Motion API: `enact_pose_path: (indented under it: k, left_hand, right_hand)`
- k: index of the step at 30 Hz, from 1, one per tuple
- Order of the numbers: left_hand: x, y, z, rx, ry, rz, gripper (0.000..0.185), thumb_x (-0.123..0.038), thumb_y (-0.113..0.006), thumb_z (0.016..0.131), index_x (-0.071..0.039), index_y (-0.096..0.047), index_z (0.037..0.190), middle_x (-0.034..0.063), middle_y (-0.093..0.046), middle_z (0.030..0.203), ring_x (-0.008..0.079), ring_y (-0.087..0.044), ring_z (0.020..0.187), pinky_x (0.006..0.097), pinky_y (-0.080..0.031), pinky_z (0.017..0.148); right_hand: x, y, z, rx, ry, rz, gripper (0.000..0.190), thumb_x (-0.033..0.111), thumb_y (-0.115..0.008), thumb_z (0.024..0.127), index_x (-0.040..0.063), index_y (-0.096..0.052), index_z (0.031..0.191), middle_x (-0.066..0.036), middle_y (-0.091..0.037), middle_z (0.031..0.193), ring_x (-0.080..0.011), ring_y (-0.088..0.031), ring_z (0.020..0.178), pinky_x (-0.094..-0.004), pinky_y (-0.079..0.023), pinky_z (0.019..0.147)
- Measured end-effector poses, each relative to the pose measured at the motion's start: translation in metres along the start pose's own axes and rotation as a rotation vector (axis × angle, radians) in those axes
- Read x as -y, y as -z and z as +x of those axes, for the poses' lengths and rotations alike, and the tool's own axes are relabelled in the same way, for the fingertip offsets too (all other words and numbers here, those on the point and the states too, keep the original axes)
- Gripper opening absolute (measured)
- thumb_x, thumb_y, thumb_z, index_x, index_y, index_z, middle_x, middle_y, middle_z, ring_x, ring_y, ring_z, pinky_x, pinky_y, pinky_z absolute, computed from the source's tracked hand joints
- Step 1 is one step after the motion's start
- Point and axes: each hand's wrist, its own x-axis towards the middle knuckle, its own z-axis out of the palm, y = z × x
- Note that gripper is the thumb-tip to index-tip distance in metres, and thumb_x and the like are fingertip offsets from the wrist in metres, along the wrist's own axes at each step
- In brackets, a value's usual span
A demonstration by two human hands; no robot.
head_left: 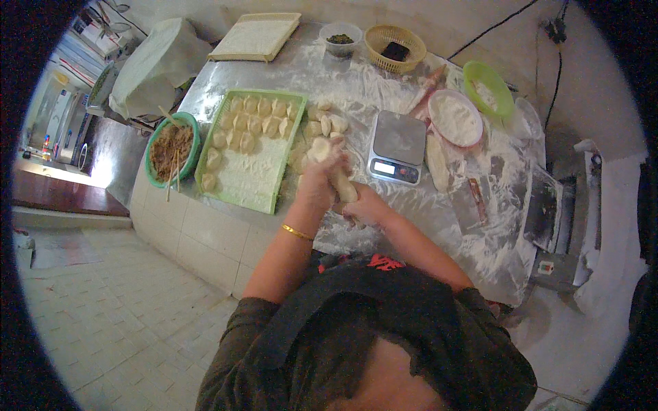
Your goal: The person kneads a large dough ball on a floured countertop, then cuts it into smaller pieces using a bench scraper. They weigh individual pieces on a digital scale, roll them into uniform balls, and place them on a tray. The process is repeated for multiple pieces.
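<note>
Both hands are on a short roll of pale dough (345, 189) over the floured metal table. My left hand (320, 180), with a gold bracelet at the wrist, is closed around its upper part. Around the lower end curls my right hand (369, 204). A round pale dough piece (320, 150) shows at the left fingertips; whether it joins the roll I cannot tell. Just beyond lie several dough lumps (329, 123). To the left is a green tray (251, 177) dusted with flour, bearing rows of filled dumplings (254, 123).
A digital scale (398, 138) stands right of the hands, beside a long dough strip (437, 162) and a bowl of flour (455, 118). A green bowl of brown filling (172, 146) with sticks sits far left. A scraper (470, 205) lies right; a yellow basket (396, 49) stands at the back.
</note>
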Motion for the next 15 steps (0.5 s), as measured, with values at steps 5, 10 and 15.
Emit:
enact_pose_path:
  k: [5, 10, 15]
  left_hand:
    - [-0.024, 0.021, 0.005, 0.089, 0.188, -0.262, 0.017, -0.026, -0.057, 0.089, -0.009, -0.055, 0.093, -0.0033, -0.046, 0.067, 0.0088, -0.040, 0.053, 0.0215, -0.034, 0.045]
    - [-0.012, -0.005, -0.006, -0.059, 0.018, 0.092, 0.015, -0.025, -0.053, 0.091, -0.010, -0.055, 0.093, -0.0049, -0.041, 0.063, 0.0079, -0.040, 0.052, 0.0228, -0.034, 0.045]
    - [-0.034, 0.003, -0.006, 0.042, 0.086, -0.117, 0.019, -0.030, -0.051, 0.092, -0.012, -0.053, 0.089, -0.0052, -0.039, 0.058, 0.0090, -0.037, 0.047, 0.0247, -0.034, 0.043]
  right_hand:
    - [0.003, -0.009, 0.002, 0.137, 0.039, 0.025, 0.034, 0.011, -0.071, 0.069, 0.004, -0.056, 0.099, -0.006, -0.061, 0.074, -0.0161, -0.058, 0.057, -0.0300, -0.046, 0.046]
    - [0.007, -0.009, 0.004, 0.206, 0.021, 0.419, 0.033, 0.021, -0.072, 0.072, 0.007, -0.057, 0.098, -0.005, -0.059, 0.067, -0.0141, -0.056, 0.051, -0.0292, -0.044, 0.041]
    - [0.017, -0.005, -0.006, 0.175, -0.085, -0.081, 0.034, 0.030, -0.071, 0.072, 0.007, -0.058, 0.094, -0.004, -0.058, 0.066, -0.0149, -0.055, 0.050, -0.0303, -0.045, 0.043]
